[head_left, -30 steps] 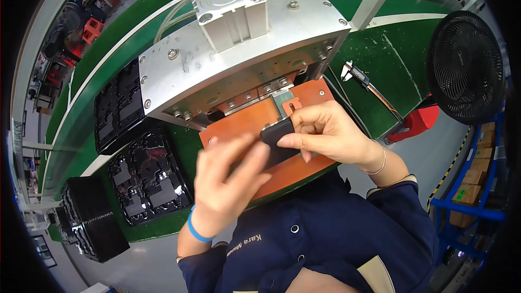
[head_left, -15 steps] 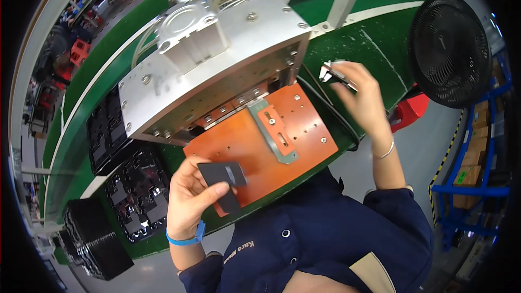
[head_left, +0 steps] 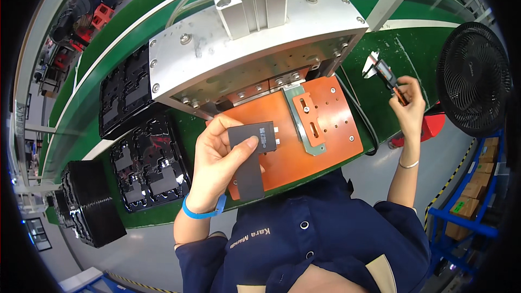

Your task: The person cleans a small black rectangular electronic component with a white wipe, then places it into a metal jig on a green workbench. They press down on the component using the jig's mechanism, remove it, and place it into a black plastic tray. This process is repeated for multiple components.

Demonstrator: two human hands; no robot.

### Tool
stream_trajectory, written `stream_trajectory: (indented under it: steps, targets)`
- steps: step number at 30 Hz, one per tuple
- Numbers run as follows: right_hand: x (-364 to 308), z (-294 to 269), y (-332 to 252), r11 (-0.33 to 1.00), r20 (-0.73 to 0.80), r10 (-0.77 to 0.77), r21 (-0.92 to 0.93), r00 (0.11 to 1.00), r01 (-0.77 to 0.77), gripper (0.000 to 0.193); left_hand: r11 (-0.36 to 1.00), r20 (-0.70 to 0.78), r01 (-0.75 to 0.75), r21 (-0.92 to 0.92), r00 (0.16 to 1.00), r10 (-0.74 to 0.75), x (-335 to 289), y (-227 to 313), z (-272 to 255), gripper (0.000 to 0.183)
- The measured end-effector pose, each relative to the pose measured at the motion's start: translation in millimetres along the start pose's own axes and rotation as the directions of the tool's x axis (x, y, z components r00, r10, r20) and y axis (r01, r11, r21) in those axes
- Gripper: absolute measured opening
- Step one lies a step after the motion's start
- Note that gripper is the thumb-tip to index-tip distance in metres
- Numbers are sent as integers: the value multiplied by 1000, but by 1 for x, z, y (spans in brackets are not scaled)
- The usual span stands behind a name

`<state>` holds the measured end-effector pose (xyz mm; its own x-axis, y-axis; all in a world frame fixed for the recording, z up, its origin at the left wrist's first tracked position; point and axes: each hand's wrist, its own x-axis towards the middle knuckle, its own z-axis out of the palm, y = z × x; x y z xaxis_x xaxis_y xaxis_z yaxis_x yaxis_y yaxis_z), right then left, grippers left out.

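Observation:
Between the thumb and fingers of my left hand (head_left: 213,160) is a flat, black, L-shaped battery cell (head_left: 249,171) with two small silver tabs on its right edge. It is held over the left part of an orange plate (head_left: 277,169). Out to the right, my right hand (head_left: 410,109) grips the end of a digital caliper (head_left: 384,71), whose silver jaws point away from me above the green bench. A metal strip with a slotted orange block (head_left: 307,122) is fixed on the plate, well apart from both hands.
Behind the plate stands a metal press frame (head_left: 255,24) with a cylinder block (head_left: 252,13) on top. Black trays (head_left: 149,162) lie at the left, beside a black tray stack (head_left: 89,203). A black fan (head_left: 473,78) is at the right, near a red stool (head_left: 432,126) and blue shelving (head_left: 461,219).
My left hand has raised the battery cell, and its tabs now show. My right hand has shifted its hold to the caliper's far end, so more of the tool is visible. The view has shifted.

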<state>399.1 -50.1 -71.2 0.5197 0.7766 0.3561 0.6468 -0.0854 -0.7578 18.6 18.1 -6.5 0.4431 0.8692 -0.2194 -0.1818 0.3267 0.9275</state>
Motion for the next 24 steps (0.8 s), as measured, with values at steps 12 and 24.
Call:
stream_trajectory:
  steps: [12, 24]
  targets:
    - [-9, 44, -130, 783, 190, -606, 313, 772, 537, 44, 998, -3, 50, -24, 999, -50, -2, -4, 1, 18]
    - [-11, 52, -128, 745, 142, -657, 277, 740, 607, 43, 999, 15, 34, -42, 999, -33, -2, -6, -1, 18]
